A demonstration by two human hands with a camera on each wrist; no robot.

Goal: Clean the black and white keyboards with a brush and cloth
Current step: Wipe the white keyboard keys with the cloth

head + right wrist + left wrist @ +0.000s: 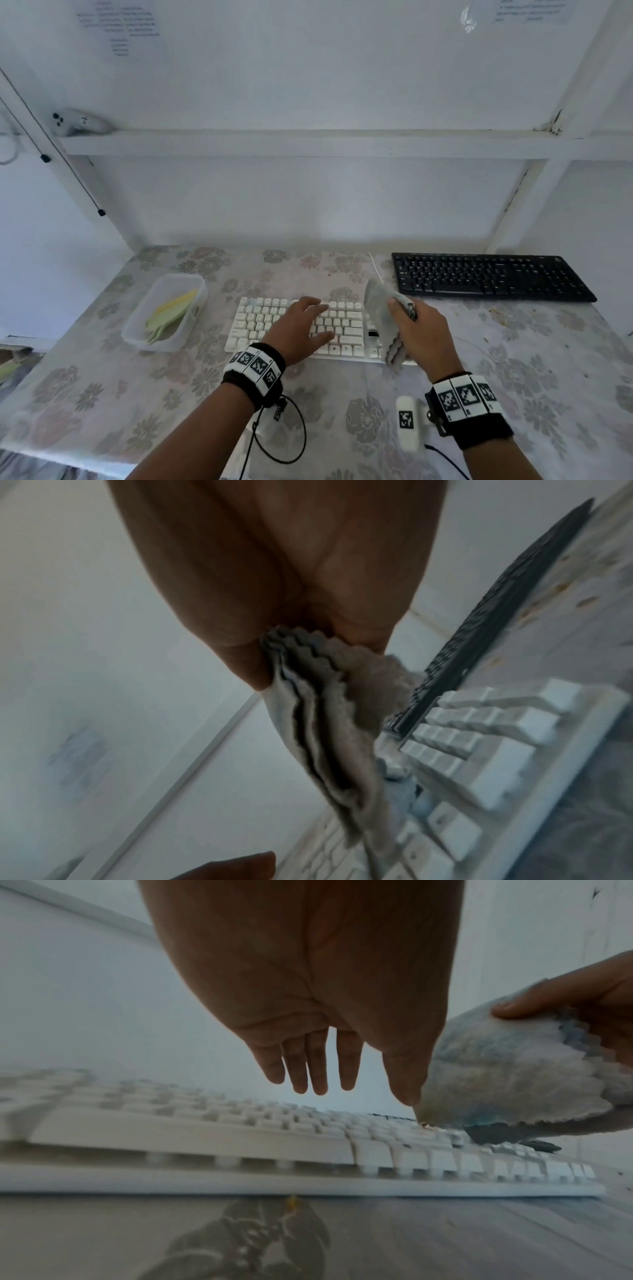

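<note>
Two keyboards lie on your floral-covered table [513, 359]: the white plastic keyboard [260, 317] under your hands, the flat black keyboard [486, 275] behind it to the right. Your right hand [423, 334] pinches the folded grey cloth [382, 315], which hangs limp over the white keyboard's right end. It looks soft and floppy, so bunch it into your palm for firmer wiping. Your left hand [301, 327] hovers flat over the keys, fingers straight, holding nothing.
</note>
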